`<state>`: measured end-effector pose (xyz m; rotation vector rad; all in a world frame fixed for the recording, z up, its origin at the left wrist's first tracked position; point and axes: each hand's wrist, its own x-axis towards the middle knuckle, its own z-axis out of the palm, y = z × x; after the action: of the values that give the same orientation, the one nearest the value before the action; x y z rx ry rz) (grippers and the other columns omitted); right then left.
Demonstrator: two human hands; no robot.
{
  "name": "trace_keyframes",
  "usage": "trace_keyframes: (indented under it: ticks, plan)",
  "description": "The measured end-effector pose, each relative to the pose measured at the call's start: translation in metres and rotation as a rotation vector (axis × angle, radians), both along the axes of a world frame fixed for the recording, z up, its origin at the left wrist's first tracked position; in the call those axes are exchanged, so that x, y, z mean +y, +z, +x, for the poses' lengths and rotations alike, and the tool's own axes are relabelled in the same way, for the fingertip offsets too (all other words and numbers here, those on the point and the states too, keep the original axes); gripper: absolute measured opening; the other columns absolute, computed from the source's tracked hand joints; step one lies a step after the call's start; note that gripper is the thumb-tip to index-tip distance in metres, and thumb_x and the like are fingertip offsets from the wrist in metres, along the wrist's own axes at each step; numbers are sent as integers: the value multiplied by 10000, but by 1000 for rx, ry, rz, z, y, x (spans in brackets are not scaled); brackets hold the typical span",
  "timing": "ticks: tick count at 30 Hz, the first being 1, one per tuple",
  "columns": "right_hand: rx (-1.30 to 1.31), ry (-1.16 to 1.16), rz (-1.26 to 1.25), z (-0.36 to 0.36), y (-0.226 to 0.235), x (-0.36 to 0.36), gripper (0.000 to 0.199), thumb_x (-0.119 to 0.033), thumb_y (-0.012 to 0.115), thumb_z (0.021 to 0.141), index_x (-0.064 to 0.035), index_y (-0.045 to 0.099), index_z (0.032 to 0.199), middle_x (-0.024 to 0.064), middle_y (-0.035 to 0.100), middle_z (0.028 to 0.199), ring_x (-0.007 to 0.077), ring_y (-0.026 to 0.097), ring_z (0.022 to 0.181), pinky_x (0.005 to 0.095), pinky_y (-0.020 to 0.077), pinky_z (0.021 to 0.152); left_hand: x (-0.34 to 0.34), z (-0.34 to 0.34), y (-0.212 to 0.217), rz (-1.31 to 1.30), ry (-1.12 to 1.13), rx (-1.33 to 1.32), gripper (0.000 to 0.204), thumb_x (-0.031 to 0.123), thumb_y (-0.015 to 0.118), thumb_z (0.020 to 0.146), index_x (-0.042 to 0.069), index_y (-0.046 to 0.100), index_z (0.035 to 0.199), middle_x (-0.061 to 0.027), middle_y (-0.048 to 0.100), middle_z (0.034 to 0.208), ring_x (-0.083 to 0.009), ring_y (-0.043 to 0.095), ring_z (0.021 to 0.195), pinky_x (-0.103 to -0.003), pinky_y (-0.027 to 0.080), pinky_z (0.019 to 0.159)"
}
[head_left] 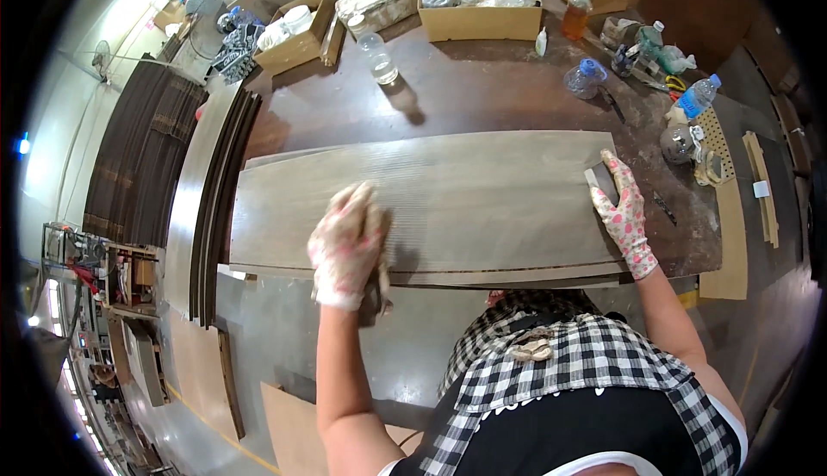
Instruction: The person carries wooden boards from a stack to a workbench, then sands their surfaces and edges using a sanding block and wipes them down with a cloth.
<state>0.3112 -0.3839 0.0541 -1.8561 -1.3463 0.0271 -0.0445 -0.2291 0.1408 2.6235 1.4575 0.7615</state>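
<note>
A long wooden panel (482,192) with a grey-brown grain lies across the table in front of me, on top of at least one more panel. My left hand (345,239), in a white glove with pink spots, is closed on a bunched brownish rag (376,291) over the panel's left half. Part of the rag hangs past the near edge. At the panel's right end, my right hand (627,216) wears a matching glove. Its thumb and fingers grip a small dark grey block with a pale edge (605,181), which looks like a sanding block.
A clear bottle (377,58) stands beyond the panel, near cardboard boxes (481,24) of containers. Rightward are a round blue-capped bottle (586,78), an amber bottle (577,14) and a dark slim tool (664,208). Upright panels (202,209) lean at the left.
</note>
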Motion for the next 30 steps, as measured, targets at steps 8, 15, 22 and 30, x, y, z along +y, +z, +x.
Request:
trace_keyframes:
  ticks: [8, 15, 22, 30]
  plan:
    - [-26, -54, -12, -13, 3, 9, 501, -161, 671, 769, -42, 531, 1235, 155, 544, 1238, 302, 508, 1171, 382, 401, 1009, 56, 82, -37, -353, -101, 515, 542, 398, 438, 919, 124, 384, 1385, -71, 331, 1464, -279, 553, 1127, -423, 461, 904]
    - [-90, -61, -17, -8, 5, 7, 550, -209, 659, 775, -94, 490, 1286, 146, 517, 1267, 309, 469, 1200, 407, 373, 1025, 84, 123, -36, -244, -113, 420, 351, 423, 464, 905, 143, 632, 1030, -110, 594, 1075, -319, 600, 960, -445, 473, 804]
    - [242, -374, 131, 37, -9, -11, 559, -153, 660, 802, -90, 457, 1319, 131, 470, 1324, 271, 459, 1229, 370, 375, 1028, 111, 122, -49, -192, -81, 359, 382, 450, 542, 869, 96, 674, 812, -131, 638, 911, -328, 600, 877, -434, 465, 767]
    - [-53, -511, 178, 123, -32, -53, 386, -205, 659, 805, -50, 556, 1143, 162, 521, 1213, 315, 468, 1179, 406, 373, 1012, 77, 165, -51, -45, -208, 299, 376, 407, 579, 864, 50, 648, 769, -156, 623, 806, -348, 599, 767, -430, 466, 684]
